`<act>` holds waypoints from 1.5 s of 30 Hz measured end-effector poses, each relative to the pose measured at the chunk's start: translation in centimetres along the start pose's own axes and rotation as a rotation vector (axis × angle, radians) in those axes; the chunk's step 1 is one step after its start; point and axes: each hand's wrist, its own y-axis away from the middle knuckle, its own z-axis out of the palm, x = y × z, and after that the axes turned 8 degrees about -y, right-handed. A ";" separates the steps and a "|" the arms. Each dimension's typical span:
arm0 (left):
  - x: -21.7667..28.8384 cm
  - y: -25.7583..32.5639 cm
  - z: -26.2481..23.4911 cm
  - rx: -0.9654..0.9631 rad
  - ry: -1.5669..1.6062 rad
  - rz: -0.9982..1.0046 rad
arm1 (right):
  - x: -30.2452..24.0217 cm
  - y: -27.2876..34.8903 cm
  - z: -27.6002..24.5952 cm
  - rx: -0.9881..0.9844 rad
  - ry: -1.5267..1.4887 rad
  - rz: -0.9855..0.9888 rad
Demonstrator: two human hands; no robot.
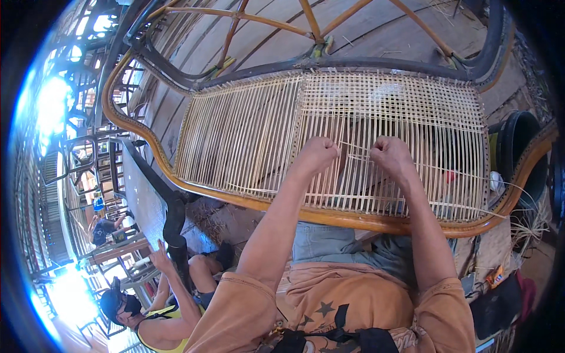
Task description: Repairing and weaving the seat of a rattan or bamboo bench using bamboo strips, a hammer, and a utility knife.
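In front of me lies a curved rattan frame (259, 200) with a panel of pale cane strands (241, 138) strung across it. Strands cross in a tight grid (400, 94) along the far right part; the left part has strands running one way only. My left hand (319, 155) is closed in a pinch over the middle of the panel. Level with it, a short gap to the right, my right hand (392, 156) is closed too. Thin cross strands (355, 148) span the gap between the two fists, and both hands seem to grip one; the fingertips are partly hidden.
Dark poles and bent rattan legs (318, 35) rise beyond the panel. A dark bucket (527, 147) stands at the right, with loose cane strips (529, 226) below it. At lower left sits another person (159, 312) in a cap and mask, near a black pole (175, 217).
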 end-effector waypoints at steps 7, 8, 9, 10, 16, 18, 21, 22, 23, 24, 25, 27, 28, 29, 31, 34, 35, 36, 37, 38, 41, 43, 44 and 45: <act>-1.0 -0.4 0.4 0.059 -0.074 0.035 | -0.9 0.0 0.0 -0.063 0.045 0.015; -0.7 0.3 1.0 0.264 -0.272 0.181 | -1.1 0.0 0.5 -0.046 0.108 0.003; -0.5 0.9 1.6 0.469 -0.469 0.327 | -1.1 -0.1 0.9 -0.030 0.172 -0.009; -0.2 1.4 1.9 0.470 -0.469 0.325 | -0.9 -0.2 1.1 -0.032 0.172 -0.010; -0.5 1.1 2.0 0.501 -0.807 0.189 | -0.8 0.0 1.0 -0.042 0.168 -0.055; -0.5 0.9 0.5 0.315 -0.522 0.185 | -1.2 0.2 0.6 -0.070 0.164 -0.004; -2.3 -0.3 -0.8 0.197 -0.249 0.079 | -1.7 0.1 0.8 -0.107 0.138 0.044; -1.7 0.0 -0.6 0.192 -0.248 0.080 | -1.6 0.2 0.7 -0.106 0.122 0.059; -0.4 0.6 -0.4 0.208 -0.309 0.067 | -1.5 0.2 0.9 -0.104 0.121 0.063; 0.2 0.9 -0.1 0.224 -0.371 0.054 | -1.6 0.2 1.3 -0.068 0.164 0.030; -0.2 0.9 0.3 0.225 -0.372 0.055 | -1.6 0.2 1.6 -0.032 0.207 -0.006; -1.4 0.7 1.2 0.582 -0.651 0.290 | -1.4 0.1 2.1 -0.019 0.225 0.000; -1.3 1.1 1.4 0.584 -0.652 0.287 | -1.4 0.1 2.3 -0.013 0.241 0.004; -1.1 1.4 1.6 0.556 -0.749 0.242 | -1.3 0.1 2.2 -0.016 0.241 0.002; -0.9 1.5 1.4 0.531 -0.844 0.195 | -1.3 0.2 1.9 -0.069 0.219 0.013; -0.8 1.3 0.3 0.432 -0.649 0.092 | -2.2 0.7 1.4 -0.088 0.190 0.006; -1.0 1.3 -0.1 0.402 -0.542 0.102 | -2.1 0.6 1.4 -0.088 0.190 0.003; -1.2 1.4 -0.3 0.372 -0.436 0.111 | -2.1 0.5 1.4 -0.096 0.177 0.011; -1.2 1.4 -0.3 0.370 -0.436 0.110 | -2.0 0.5 1.5 -0.103 0.166 0.024; -1.0 1.5 -0.2 0.388 -0.452 0.142 | -2.2 0.6 1.9 -0.104 0.166 0.026; -1.8 1.3 0.3 0.514 -0.571 0.227 | -3.2 0.7 3.8 0.045 0.441 -0.117; -2.0 1.2 0.6 0.624 -0.672 0.281 | -2.6 0.5 4.2 0.061 0.407 -0.132; -1.8 1.2 0.7 0.594 -0.718 0.250 | -2.3 0.3 4.2 0.075 0.372 -0.148; -1.7 1.1 0.8 0.562 -0.763 0.220 | -2.1 0.2 3.7 0.075 0.374 -0.149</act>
